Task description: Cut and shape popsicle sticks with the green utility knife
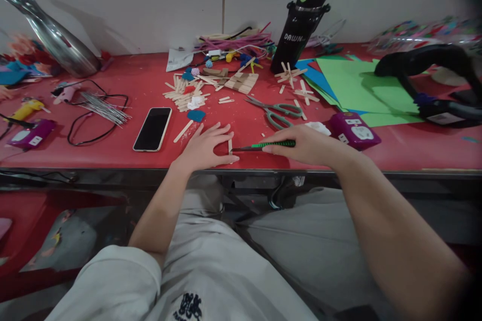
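My left hand (201, 149) rests on the red table near its front edge. Its thumb and forefinger hold the two ends of a short wooden craft stick (230, 146). In my right hand (307, 143) is a green utility knife (278, 144), its dark blade pointing left with the tip against the stick. Behind my right hand lie grey-handled scissors (276, 110), open. Another craft stick (183, 131) and a piece of blue material (196, 116) are just beyond my left hand.
A phone (152, 129) lies left of my hands. Piled craft sticks (184, 91), glued stick shapes (306, 93) and a black bottle (301, 25) stand farther back. A purple box (354, 131), green paper (361, 83) and a black headset (433, 80) are right; a metal vase (60, 40) is left.
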The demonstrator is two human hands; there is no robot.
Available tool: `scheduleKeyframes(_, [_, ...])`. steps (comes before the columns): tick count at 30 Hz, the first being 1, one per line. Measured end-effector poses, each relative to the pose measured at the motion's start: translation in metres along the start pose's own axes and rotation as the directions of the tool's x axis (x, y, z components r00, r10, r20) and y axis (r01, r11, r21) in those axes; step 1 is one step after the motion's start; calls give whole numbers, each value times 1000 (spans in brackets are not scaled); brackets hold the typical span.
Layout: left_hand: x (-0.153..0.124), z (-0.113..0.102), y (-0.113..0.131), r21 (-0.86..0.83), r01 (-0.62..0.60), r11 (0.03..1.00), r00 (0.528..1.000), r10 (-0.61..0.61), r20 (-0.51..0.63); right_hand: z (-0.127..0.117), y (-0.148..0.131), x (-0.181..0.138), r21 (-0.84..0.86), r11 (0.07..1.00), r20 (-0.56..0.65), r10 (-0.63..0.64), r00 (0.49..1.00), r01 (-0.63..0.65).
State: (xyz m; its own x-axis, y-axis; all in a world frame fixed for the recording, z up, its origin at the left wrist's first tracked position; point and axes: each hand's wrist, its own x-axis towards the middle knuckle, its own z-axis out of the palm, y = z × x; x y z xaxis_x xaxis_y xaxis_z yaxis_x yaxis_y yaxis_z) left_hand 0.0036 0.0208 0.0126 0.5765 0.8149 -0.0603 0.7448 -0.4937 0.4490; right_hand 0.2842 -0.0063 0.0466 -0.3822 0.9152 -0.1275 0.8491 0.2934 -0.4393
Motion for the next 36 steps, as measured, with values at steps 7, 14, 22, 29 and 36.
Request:
scheduleKeyframes(7, [1,0,-1,0,-7,1000,1000,7,-1,-1,-4,0,7,1000,-6,-7,1000,7])
scheduleKeyframes(14, [-1,-2,0,12,-4,1000,1000,4,7,-1,-1,-1,-12,1000,-16,-9,1000,9])
scheduleKeyframes(22, [0,0,0,13,-5,1000,1000,5,2,-1,-1,0,-39,999,-33,-18,999,16])
scheduleKeyframes(29, [0,1,0,7,-9,1000,1000,9,-10,-3,-4,-1,-18,1000,-12,-8,1000,7])
scheduleKeyframes(36, [0,0,2,23,-13,1000,1000,13,-11,-3,-1,-2,-14,1000,-9,3,1000,-3])
